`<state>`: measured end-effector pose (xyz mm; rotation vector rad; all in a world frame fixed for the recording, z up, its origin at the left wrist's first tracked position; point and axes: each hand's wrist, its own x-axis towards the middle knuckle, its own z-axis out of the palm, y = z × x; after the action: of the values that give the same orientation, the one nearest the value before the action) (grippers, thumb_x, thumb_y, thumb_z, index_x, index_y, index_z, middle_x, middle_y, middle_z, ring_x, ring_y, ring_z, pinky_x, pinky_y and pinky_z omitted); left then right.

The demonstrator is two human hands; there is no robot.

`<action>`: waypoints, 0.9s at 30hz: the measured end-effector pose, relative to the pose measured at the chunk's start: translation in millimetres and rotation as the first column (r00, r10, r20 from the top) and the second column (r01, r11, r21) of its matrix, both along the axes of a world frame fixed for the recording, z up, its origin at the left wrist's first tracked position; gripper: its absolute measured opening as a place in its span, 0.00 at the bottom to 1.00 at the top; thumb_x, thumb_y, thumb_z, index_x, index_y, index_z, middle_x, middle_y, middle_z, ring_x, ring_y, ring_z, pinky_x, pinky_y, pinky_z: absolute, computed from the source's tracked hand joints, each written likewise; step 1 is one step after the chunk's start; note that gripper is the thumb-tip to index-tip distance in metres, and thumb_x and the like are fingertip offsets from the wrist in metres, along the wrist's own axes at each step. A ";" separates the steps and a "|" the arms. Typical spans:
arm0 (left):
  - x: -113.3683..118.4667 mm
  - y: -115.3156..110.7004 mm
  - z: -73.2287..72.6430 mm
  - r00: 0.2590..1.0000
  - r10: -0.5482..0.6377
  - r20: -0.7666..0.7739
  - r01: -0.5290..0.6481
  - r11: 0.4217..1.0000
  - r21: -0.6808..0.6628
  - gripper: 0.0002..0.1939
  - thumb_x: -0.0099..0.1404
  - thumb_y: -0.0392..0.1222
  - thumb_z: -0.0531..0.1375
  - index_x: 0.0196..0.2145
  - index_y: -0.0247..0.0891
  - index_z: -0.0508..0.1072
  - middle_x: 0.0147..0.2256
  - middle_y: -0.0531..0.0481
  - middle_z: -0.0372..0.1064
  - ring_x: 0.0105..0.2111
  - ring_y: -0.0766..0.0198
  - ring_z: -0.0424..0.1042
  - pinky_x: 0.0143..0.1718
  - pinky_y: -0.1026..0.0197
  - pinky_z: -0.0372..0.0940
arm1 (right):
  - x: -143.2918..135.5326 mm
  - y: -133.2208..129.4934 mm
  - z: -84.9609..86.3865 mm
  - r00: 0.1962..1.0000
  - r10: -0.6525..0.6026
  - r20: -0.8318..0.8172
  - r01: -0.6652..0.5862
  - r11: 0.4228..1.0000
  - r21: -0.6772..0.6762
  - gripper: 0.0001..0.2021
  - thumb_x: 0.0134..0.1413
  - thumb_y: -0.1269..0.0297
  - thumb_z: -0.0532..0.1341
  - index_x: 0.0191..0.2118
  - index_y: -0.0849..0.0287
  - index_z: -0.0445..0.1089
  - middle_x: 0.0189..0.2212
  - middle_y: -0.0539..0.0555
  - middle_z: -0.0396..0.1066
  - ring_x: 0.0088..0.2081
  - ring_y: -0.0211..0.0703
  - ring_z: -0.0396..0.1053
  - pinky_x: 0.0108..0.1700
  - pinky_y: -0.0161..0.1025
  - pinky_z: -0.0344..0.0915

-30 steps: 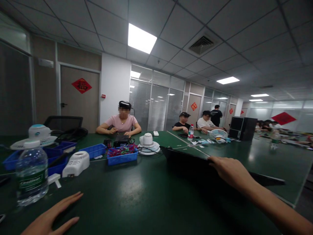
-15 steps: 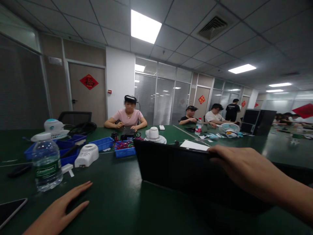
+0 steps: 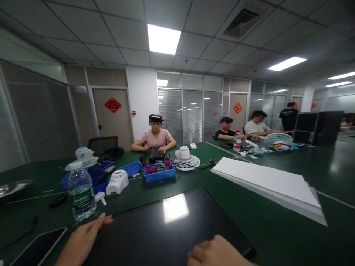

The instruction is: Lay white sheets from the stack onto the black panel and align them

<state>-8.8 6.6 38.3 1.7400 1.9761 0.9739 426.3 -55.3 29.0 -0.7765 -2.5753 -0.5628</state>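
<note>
A glossy black flat screen panel [image 3: 155, 232] lies face up on the green table in front of me, mirroring a ceiling light. My left hand [image 3: 84, 238] rests against its left edge, fingers stretched forward and loosely apart. Over the front right part of the panel is my right hand [image 3: 217, 253], with its fingers curled in; blur and the frame edge hide what, if anything, they hold. A phone [image 3: 39, 247] lies left of my left hand, and a clear water bottle [image 3: 81, 194] with a green label stands just beyond it.
Blue bins [image 3: 159, 176], one full of wires, stand ahead with a white fan part [image 3: 118, 181] and a white fan head [image 3: 187, 159]. White sheets [image 3: 266, 183] lie at right. Across the table sits a person in pink [image 3: 155, 138]; a black computer case [image 3: 318, 127] stands far right.
The panel went from tilted up in my right hand to lying flat. My right hand moved left and nearer, off its top edge. My left hand now meets its left edge. The view turned left.
</note>
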 end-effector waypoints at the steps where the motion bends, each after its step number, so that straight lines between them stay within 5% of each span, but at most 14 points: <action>1: 4.3 -1.3 1.5 0.997 -0.027 -0.071 0.026 1.000 -0.007 0.28 0.65 0.64 0.49 0.35 0.48 0.85 0.50 0.49 0.78 0.57 0.41 0.71 0.61 0.38 0.60 | 6.2 10.7 12.2 0.998 -0.070 0.001 0.070 0.996 -0.060 0.17 0.59 0.43 0.59 0.33 0.52 0.69 0.25 0.46 0.74 0.23 0.38 0.70 0.21 0.35 0.58; 3: 10.9 -3.0 2.5 0.975 -0.092 -0.203 0.096 0.995 0.012 0.25 0.65 0.62 0.51 0.34 0.49 0.85 0.55 0.49 0.74 0.60 0.41 0.66 0.63 0.38 0.57 | 28.3 39.0 39.6 0.945 -0.326 -0.005 0.320 0.931 -0.173 0.19 0.61 0.42 0.55 0.37 0.53 0.71 0.32 0.50 0.76 0.33 0.42 0.74 0.35 0.37 0.66; 6: 13.3 -4.6 -0.2 0.947 -0.141 -0.290 0.147 0.989 0.000 0.22 0.65 0.59 0.53 0.42 0.48 0.83 0.59 0.46 0.69 0.64 0.43 0.60 0.66 0.35 0.48 | 79.4 90.4 60.8 0.829 -0.556 -0.050 0.543 0.824 -0.159 0.20 0.68 0.54 0.47 0.51 0.59 0.70 0.49 0.62 0.73 0.50 0.50 0.71 0.51 0.46 0.64; 9: 10.6 -7.6 -4.9 0.932 -0.156 -0.327 0.165 0.986 0.000 0.23 0.64 0.59 0.55 0.49 0.47 0.80 0.63 0.45 0.65 0.67 0.44 0.54 0.67 0.34 0.41 | 134.6 130.0 46.8 0.647 -0.760 -0.066 0.743 0.648 -0.171 0.28 0.63 0.51 0.50 0.59 0.69 0.66 0.61 0.75 0.61 0.61 0.67 0.61 0.56 0.60 0.59; 11: 9.3 -9.9 -6.9 0.927 -0.161 -0.339 0.169 0.986 -0.006 0.25 0.65 0.59 0.55 0.51 0.46 0.79 0.64 0.44 0.64 0.67 0.44 0.52 0.68 0.35 0.40 | 163.4 144.9 28.1 0.526 -0.850 -0.037 0.825 0.520 -0.218 0.31 0.62 0.47 0.49 0.56 0.70 0.69 0.54 0.77 0.68 0.53 0.72 0.68 0.48 0.64 0.64; 13: 9.8 -10.9 -7.8 0.921 -0.166 -0.353 0.169 0.985 -0.023 0.25 0.65 0.59 0.54 0.51 0.45 0.78 0.65 0.42 0.62 0.68 0.43 0.51 0.68 0.35 0.39 | 181.7 153.3 11.4 0.468 -0.884 0.001 0.856 0.453 -0.250 0.32 0.63 0.44 0.47 0.55 0.67 0.71 0.48 0.74 0.72 0.46 0.69 0.73 0.41 0.59 0.67; 21: 21.6 -6.0 -14.6 0.892 -0.141 -0.429 0.144 0.989 -0.027 0.26 0.65 0.59 0.55 0.52 0.43 0.77 0.65 0.42 0.62 0.67 0.42 0.53 0.68 0.35 0.41 | 187.0 163.1 -6.7 0.532 -0.841 0.092 0.837 0.507 -0.208 0.19 0.67 0.60 0.50 0.40 0.66 0.75 0.43 0.67 0.71 0.45 0.55 0.70 0.44 0.50 0.65; 27: 28.1 -4.6 -14.6 0.874 -0.129 -0.468 0.146 0.989 0.000 0.24 0.66 0.56 0.54 0.51 0.44 0.78 0.63 0.43 0.65 0.66 0.42 0.56 0.66 0.34 0.46 | 188.1 154.6 -4.6 0.546 -0.833 0.095 0.821 0.508 -0.260 0.20 0.68 0.51 0.54 0.51 0.63 0.68 0.52 0.61 0.68 0.50 0.47 0.69 0.50 0.48 0.67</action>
<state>19.3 2.0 23.6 2.2701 2.0713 0.5773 614.4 99.3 24.4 -2.1537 -2.0933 -0.4094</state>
